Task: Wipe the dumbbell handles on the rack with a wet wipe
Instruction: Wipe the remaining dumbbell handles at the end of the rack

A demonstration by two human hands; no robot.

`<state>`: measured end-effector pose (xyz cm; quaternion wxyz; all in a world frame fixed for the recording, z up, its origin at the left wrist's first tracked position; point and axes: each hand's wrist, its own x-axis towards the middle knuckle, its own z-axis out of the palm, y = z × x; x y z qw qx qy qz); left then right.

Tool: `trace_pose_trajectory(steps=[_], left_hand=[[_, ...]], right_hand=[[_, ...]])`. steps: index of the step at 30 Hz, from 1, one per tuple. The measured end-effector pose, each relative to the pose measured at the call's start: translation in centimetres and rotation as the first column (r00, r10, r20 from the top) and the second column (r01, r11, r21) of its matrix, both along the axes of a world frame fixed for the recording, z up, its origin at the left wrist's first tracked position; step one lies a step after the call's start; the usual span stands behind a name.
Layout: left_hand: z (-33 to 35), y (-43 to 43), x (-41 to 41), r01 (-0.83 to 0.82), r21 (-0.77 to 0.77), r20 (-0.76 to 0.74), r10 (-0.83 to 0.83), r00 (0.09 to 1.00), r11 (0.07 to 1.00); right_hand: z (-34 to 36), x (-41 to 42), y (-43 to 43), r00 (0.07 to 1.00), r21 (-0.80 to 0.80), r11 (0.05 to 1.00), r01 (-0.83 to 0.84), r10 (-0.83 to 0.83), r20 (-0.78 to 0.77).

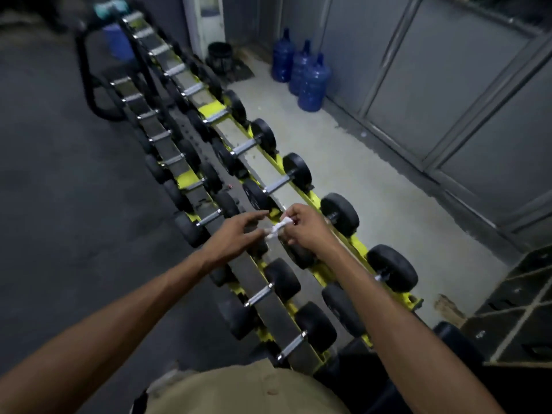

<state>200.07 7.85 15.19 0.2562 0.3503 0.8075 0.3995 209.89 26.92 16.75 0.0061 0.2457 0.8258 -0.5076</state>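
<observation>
Above the gym rack (254, 276), the right hand (301, 227) pinched a wadded wipe (276, 229), left hand (236, 236) slack-fingered at its nine o'clock, so wadded it could skim handles (277, 183) uncleaned.

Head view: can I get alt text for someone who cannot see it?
A person's right hand pinches a small white wipe above a long two-tier dumbbell rack, while the left hand reaches to it with fingers extended. Black dumbbells with metal handles line the rack; blue water jugs stand by the far wall.
</observation>
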Motion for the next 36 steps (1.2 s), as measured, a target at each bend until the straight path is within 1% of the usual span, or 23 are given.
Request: trace_pose_trajectory(steps=[2, 5, 9, 13, 15, 17, 20, 22, 24, 28, 33, 36], left_hand=[[1.7, -2.2, -2.1, -0.029, 0.075, 0.046, 0.026, 0.999, 0.997], [3.8, -6.8, -5.5, -0.073, 0.142, 0.036, 0.069, 0.997, 0.987], [5.6, -13.7, -9.9, -0.194, 0.205, 0.032, 0.192, 0.981, 0.959], [6.7, -20.4, -13.7, -0.292, 0.241, 0.055, 0.288, 0.956, 0.926], [7.2, -23.4, -15.2, -0.341, 0.244, 0.061, 0.337, 0.940, 0.908], [7.3, -25.9, -16.7, -0.385, 0.254, 0.098, 0.372, 0.923, 0.887], [6.5, -28.7, -19.0, -0.446, 0.251, 0.135, 0.425, 0.895, 0.859], [6.3, -30.0, -20.5, -0.453, 0.253, 0.172, 0.421, 0.891, 0.855], [6.2, -31.1, -21.8, -0.458, 0.250, 0.215, 0.412, 0.885, 0.853], [5.6, -33.2, -25.8, -0.502, 0.217, 0.234, 0.454, 0.859, 0.837], [4.5, -35.3, -33.8, -0.567, 0.183, 0.274, 0.512, 0.814, 0.803], [4.8, -36.1, -39.2, -0.631, 0.204, 0.350, 0.546, 0.761, 0.749]], right_hand=[[1.6, -2.9, -2.8, 0.998, 0.009, 0.998, -0.058, 0.058, -0.031], [3.8, -7.5, -7.5, 0.990, -0.013, 0.992, -0.122, 0.121, -0.070], [5.8, -13.1, -13.9, 0.981, -0.166, 0.974, -0.156, 0.133, -0.138], [6.5, -17.6, -20.1, 0.973, -0.353, 0.918, -0.183, 0.117, -0.199], [6.4, -19.6, -23.1, 0.972, -0.406, 0.894, -0.189, 0.113, -0.206], [6.3, -21.4, -25.8, 0.975, -0.439, 0.879, -0.187, 0.111, -0.193], [6.4, -24.2, -28.9, 0.978, -0.423, 0.887, -0.186, 0.127, -0.165], [6.2, -26.2, -30.1, 0.976, -0.358, 0.911, -0.206, 0.165, -0.143], [5.8, -28.2, -31.1, 0.962, -0.281, 0.922, -0.266, 0.236, -0.135], [5.5, -32.6, -33.0, 0.922, -0.215, 0.897, -0.387, 0.368, -0.123], [4.4, -40.8, -34.7, 0.891, -0.266, 0.851, -0.453, 0.438, -0.117], [4.6, -46.4, -35.5, 0.879, -0.297, 0.830, -0.473, 0.465, -0.100]])
